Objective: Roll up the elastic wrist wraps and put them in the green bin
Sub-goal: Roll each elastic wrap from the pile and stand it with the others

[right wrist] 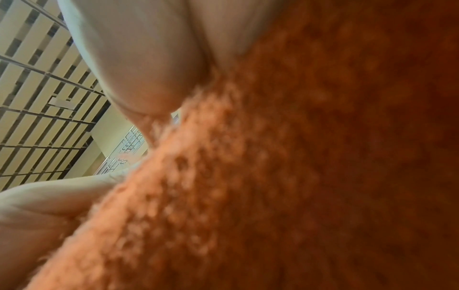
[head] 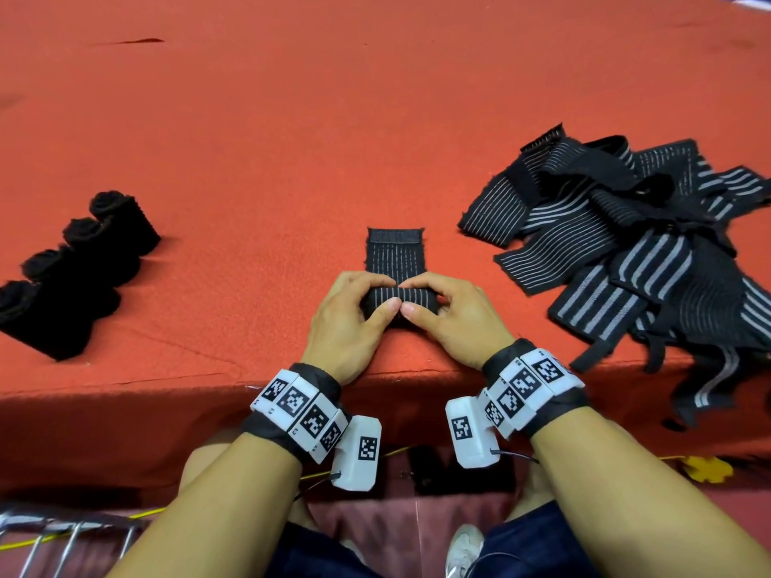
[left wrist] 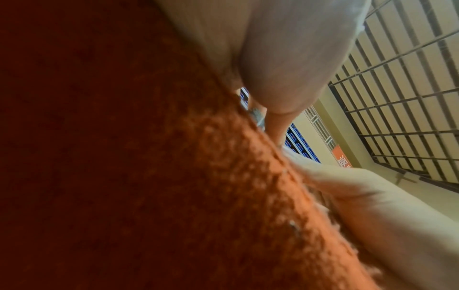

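Both hands, left (head: 348,314) and right (head: 452,314), grip one half-rolled wrap (head: 396,285); four finished rolls (head: 71,269) lie left of it, a loose pile (head: 634,244) right.

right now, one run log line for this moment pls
step: rolling wrap | left hand: grips roll | right hand: grips roll | tail: flat | done rolls: left | pile: right | bin: unseen

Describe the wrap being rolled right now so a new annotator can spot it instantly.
Start from the red cloth table: finished black rolls sit at its left, a loose pile of striped wraps at its right. Between them, at the near edge, the half-rolled wrap sits under the left hand and right hand. Only this one is part roll, part flat tail.
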`<state>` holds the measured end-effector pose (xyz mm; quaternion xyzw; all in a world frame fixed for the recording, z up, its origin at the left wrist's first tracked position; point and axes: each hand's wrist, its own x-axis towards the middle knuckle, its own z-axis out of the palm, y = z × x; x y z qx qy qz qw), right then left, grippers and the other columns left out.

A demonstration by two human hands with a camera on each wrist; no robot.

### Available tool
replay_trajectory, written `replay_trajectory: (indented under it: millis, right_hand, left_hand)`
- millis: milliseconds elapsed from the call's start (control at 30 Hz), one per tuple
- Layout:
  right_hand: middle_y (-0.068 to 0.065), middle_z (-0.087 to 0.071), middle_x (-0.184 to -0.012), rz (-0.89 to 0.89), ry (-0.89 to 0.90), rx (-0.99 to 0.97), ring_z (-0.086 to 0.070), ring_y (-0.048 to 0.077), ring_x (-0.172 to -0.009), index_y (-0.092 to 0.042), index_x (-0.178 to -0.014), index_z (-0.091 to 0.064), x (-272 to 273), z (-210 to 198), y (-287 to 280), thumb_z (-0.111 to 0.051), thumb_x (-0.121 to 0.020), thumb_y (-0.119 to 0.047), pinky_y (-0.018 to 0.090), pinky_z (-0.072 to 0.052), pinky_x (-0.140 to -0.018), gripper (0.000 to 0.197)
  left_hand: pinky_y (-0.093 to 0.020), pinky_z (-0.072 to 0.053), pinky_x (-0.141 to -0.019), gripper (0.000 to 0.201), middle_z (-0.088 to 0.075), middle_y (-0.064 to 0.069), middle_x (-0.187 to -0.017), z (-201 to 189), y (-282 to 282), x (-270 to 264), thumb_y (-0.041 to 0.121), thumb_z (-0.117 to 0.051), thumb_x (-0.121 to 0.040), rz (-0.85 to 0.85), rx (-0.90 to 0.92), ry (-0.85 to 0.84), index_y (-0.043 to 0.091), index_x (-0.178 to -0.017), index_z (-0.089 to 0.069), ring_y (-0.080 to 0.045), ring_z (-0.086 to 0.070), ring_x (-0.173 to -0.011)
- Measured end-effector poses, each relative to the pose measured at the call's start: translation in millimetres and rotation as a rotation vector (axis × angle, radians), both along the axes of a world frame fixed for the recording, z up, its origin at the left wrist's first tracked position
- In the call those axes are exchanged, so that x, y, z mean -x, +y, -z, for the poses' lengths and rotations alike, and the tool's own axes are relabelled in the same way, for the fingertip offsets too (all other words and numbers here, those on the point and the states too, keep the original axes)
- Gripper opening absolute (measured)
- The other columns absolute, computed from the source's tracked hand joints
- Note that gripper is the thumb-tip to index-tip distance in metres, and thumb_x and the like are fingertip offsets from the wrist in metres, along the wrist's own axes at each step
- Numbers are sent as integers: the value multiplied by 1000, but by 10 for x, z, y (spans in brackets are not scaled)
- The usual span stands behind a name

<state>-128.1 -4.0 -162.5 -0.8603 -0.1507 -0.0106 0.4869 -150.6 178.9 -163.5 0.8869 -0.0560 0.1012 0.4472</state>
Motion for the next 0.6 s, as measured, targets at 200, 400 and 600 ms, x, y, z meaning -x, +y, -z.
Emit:
replay_trajectory:
  millis: [200,400,600]
  right_hand:
    - [-9,-74,-102,-30,35,-81,-69,2,-84,-28,-113,-72,10,0,-9,-77,-86,-27,33,-57,-82,28]
    - [-3,-65,-114,-96,-17,-111,-56,-16,-65,-15,-116,-70,39,-15,-40,-84,-75,-2,4,-40,-64,45]
    - [-8,-73,-94,25,-23,-78,-63,5,-69,-28,-105,-73,-22,55,-8,-80,-83,-25,34,-54,-72,23]
  left_hand:
    - [-28,-47,-82,13,-72,16,-93,-59,-22,5,33,-63,-97,-22,4,58,34,-108,-71,-3,-63,-86]
    - [-29,-48,-87,16,-73,15,-99,-84,-30,-25,37,-59,-99,-35,3,82,33,-110,-71,-7,-65,-94]
    - [-27,-41,-80,28,-62,16,-108,-49,-9,11,38,-68,-91,23,0,61,42,-118,-62,3,-53,-83]
